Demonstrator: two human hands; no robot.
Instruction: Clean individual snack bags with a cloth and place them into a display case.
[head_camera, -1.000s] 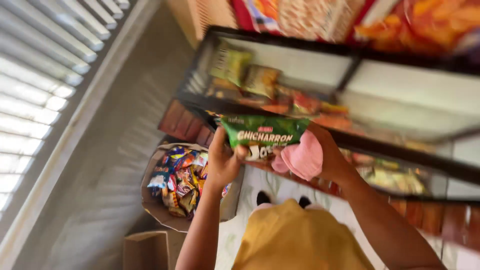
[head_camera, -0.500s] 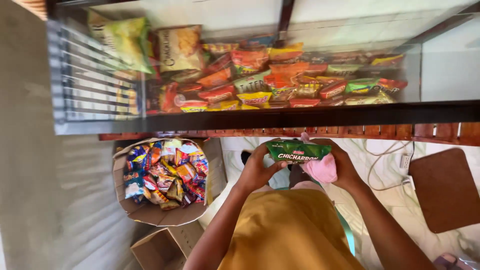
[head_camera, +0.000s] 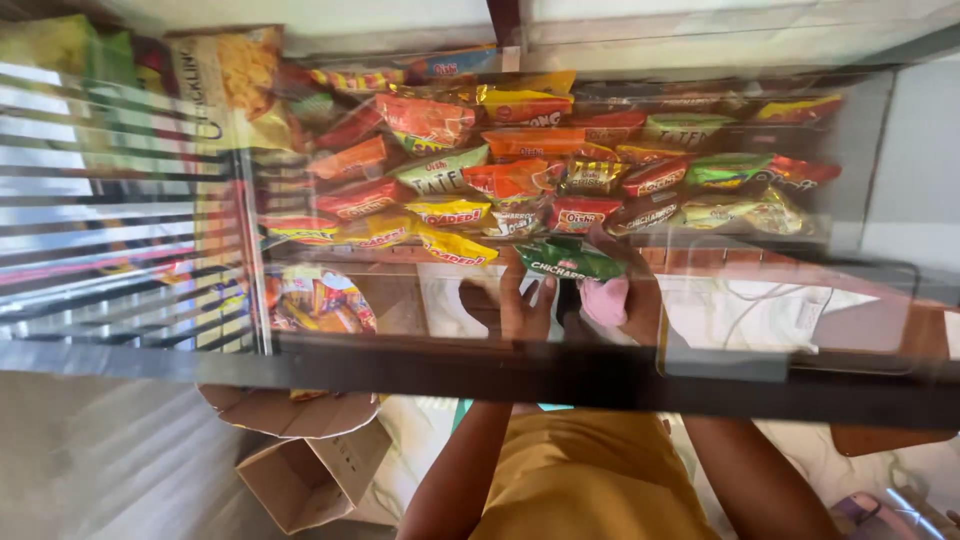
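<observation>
Seen through a glass display case with a dark metal frame (head_camera: 560, 375): smooth, reflective panes, window slats mirrored at the left side.

Both arms reaching up past the frame's front bar. Held between the two hands, a green snack packet (head_camera: 568, 258), crinkly glossy foil, flattish and pillow-shaped, lying roughly level just in front of the heaped packets. Left hand (head_camera: 522, 305) under its left end, fingers curled up and closed on the packet's edge. Right hand (head_camera: 632, 300) under its right end, fingers wrapped around a soft pink cloth (head_camera: 606, 300), bunched and matte, pressed just below the packet; whether those fingers also pinch the packet itself, not clear through the glass.

Behind and above, a pile of snack packets (head_camera: 520, 170) in red, orange, yellow and green, shiny and wrinkled, overlapping loosely across the shelf. At far left, a taller yellow cracker bag (head_camera: 235, 85) standing upright.

Below the case, an open brown cardboard box (head_camera: 300, 470), dull and creased, flaps spread. Yellow shirt (head_camera: 590, 480) at bottom centre, soft woven cloth.
</observation>
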